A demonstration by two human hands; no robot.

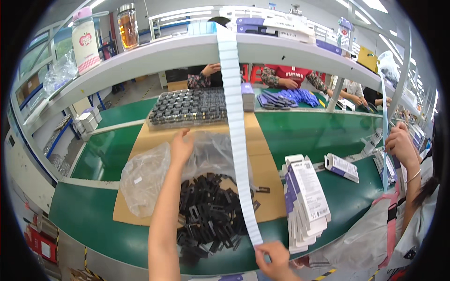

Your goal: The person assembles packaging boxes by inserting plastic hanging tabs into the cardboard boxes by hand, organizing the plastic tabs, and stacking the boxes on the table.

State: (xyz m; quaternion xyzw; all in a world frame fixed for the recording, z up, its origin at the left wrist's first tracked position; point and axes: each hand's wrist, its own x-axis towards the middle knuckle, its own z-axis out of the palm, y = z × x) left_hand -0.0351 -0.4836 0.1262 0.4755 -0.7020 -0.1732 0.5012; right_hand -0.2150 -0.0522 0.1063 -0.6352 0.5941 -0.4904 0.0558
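Note:
My left hand (181, 147) reaches forward over a clear plastic bag (145, 175), fingers spread, holding nothing, close to a tray of black parts (187, 108). My right hand (275, 259) at the lower edge pinches the bottom end of a long white label strip (236, 126) that hangs down from the shelf (197, 50) overhead. Under the strip lies a heap of small black plastic clips (211, 213) on a sheet of brown cardboard (262, 168).
A row of white and purple small boxes (304, 196) stands right of the heap on the green belt (108, 150). A neighbouring worker's hand (401, 144) holds another strip at the right. Workers across the belt handle blue items (290, 97). Bottles (86, 40) stand on the shelf.

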